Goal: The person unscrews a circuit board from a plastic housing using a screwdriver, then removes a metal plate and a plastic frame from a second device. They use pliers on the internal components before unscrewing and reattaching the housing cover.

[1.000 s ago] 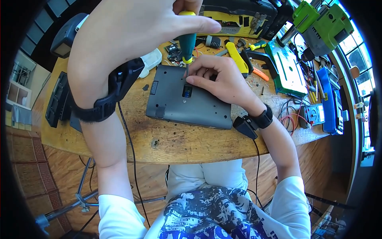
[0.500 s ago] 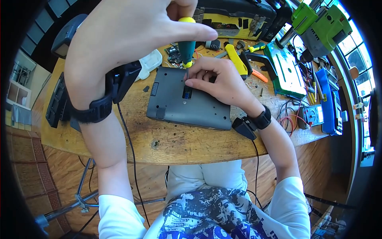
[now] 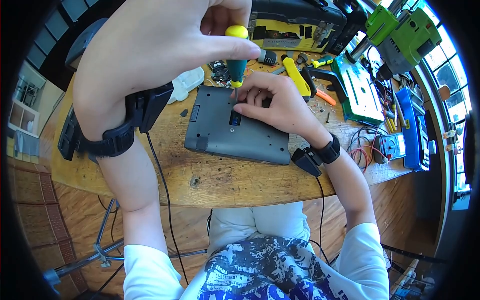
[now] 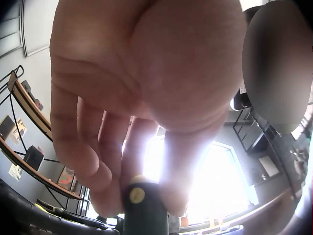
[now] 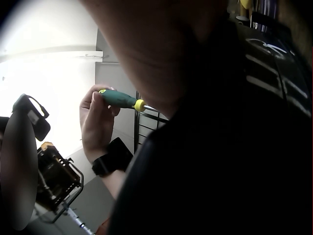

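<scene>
A screwdriver [image 3: 237, 68] with a green handle and yellow ends stands upright over a dark grey plastic casing [image 3: 215, 135]. My left hand [image 3: 155, 50] holds its handle from above, between thumb and fingers, as the right wrist view shows. My right hand [image 3: 280, 102] lies over the casing's upper right part, its thumb and forefinger pinching the thin shaft near the bottom. The screwdriver's tip is hidden behind these fingertips. Just below them a rectangular opening [image 3: 235, 118] shows something blue inside. The casing lies flat on the wooden workbench [image 3: 220, 187].
Behind the casing are a yellow-handled tool [image 3: 296, 75], an orange-handled one [image 3: 326, 97] and a black-yellow toolbox [image 3: 290, 40]. A green drill [image 3: 410, 40] stands at the right, above a multimeter [image 3: 392, 146] and a blue tray [image 3: 414, 125]. A cable [image 3: 162, 185] hangs from the left wrist camera.
My left hand has shifted a little left and its thumb has swung back, uncovering more of the screwdriver's yellow top. The right hand and the casing stay almost in place.
</scene>
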A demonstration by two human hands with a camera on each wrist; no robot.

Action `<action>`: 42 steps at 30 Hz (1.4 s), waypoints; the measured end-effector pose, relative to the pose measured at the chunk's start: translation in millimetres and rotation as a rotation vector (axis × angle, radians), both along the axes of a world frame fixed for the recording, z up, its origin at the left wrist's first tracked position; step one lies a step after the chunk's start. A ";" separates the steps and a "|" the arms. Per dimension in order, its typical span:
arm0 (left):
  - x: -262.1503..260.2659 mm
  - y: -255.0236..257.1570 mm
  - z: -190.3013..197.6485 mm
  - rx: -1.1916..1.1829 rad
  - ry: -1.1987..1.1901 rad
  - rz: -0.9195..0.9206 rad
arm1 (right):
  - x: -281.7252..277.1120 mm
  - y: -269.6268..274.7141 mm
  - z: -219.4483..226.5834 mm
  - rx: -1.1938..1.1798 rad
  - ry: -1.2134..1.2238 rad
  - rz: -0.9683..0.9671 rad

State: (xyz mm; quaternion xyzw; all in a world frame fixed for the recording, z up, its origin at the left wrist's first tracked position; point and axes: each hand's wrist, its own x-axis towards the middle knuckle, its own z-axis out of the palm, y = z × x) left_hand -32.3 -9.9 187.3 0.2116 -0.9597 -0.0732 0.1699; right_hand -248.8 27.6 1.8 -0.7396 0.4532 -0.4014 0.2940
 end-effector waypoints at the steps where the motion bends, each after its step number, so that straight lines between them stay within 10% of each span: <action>1: 2.0 -0.7 0.1 -0.001 0.001 0.002 | 0.0 -0.3 -0.2 -0.008 -0.007 -0.001; 42: 56.6 -28.6 -9.8 -0.094 0.120 0.018 | 7.2 4.8 10.5 -0.136 0.209 0.041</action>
